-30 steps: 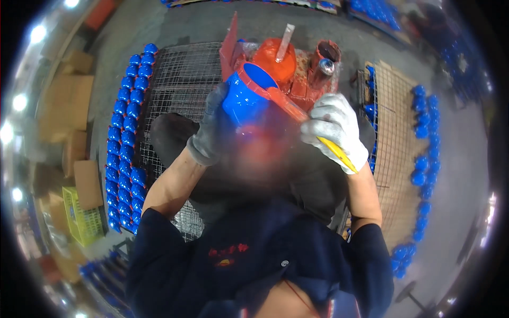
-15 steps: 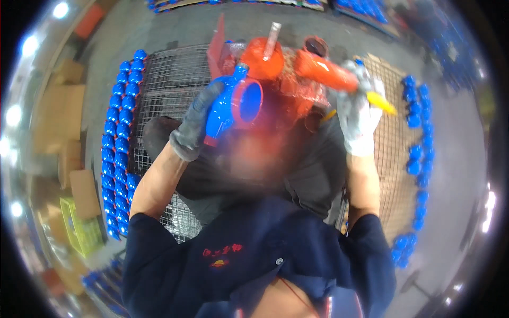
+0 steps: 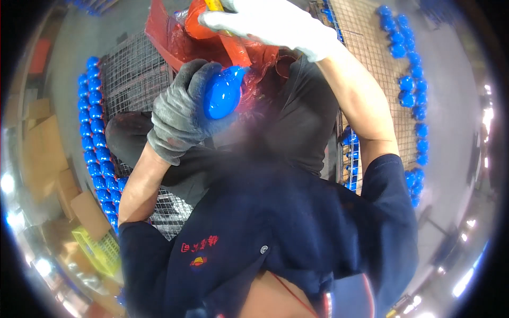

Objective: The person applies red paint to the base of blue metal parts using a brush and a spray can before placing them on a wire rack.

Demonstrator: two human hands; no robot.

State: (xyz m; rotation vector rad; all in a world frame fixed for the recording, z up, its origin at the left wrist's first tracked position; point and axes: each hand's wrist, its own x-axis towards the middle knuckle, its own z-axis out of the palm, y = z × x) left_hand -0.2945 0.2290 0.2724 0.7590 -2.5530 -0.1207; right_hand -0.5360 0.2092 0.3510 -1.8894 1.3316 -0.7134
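My left hand [image 3: 183,103], in a dark grey glove, is closed around a glossy blue pipe fitting [image 3: 224,94], rounded with a short neck pointing up and right. Its wide opening faces away from view. My right hand [image 3: 270,24], in a white glove, is above and to the right, gripping a yellow-handled tool [image 3: 214,5]. A red-orange stretch of the tool shows below the glove; its tip is hard to make out. Under and beside the hands stands a red-stained container [image 3: 161,34], with an orange cup-like vessel [image 3: 197,22] at it.
Rows of blue fittings [image 3: 94,124] line the wire mesh rack [image 3: 132,74] on the left. More blue fittings [image 3: 416,85] sit along the mesh-covered board [image 3: 366,47] on the right. Cardboard boxes [image 3: 47,148] and a yellow-green crate [image 3: 98,252] lie far left. My knees flank the container.
My right hand has swung left and forward with the tool, over the container. My left hand has turned the blue fitting so its red-rimmed opening no longer shows. The whole view has shifted.
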